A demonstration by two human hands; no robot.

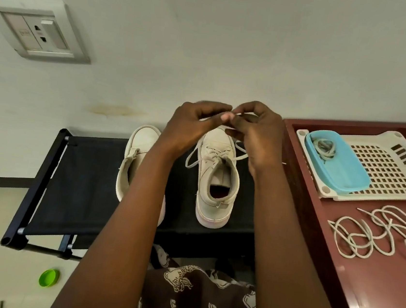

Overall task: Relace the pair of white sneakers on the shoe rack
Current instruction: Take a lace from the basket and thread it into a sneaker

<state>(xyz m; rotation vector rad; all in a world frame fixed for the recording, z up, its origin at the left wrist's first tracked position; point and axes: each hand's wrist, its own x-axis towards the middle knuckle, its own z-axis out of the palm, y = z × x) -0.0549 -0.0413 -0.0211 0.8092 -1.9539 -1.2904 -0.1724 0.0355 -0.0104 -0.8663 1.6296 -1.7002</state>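
Plainly the black fabric-topped shoe rack (79, 190) serves as the work surface: both white sneakers stand on it, heels toward the person, so the eyelets face up within easy reach. Just beside it on the right a reddish-brown desk (334, 282) keeps the supplies near but out of the way.

The laced sneaker (216, 185) sits at the middle of the rack. It is off-white and low-cut with a pale thick sole and an open dark mouth, and a grey-white lace (187, 163) crosses its tongue and loops out to either side. The other sneaker (136, 151) stands to its left, partly hidden behind the left forearm. No lace shows on the part in view, so it probably awaits its turn.

On the desk a white perforated tray (397, 173) carries a blue tub (346, 175) with a coiled lace (324, 147) in it. Nearer the person, loose laces (377, 234) lie spread in open curls on the bare desk, probably laid out ready to thread.

The left hand (189, 127) and right hand (257, 137) are raised together above the laced sneaker's toe, fingers curled and fingertips meeting. Each seems to pinch a thin run of lace between thumb and fingers, likely evening the ends or starting a knot. Which strand each holds I cannot tell.
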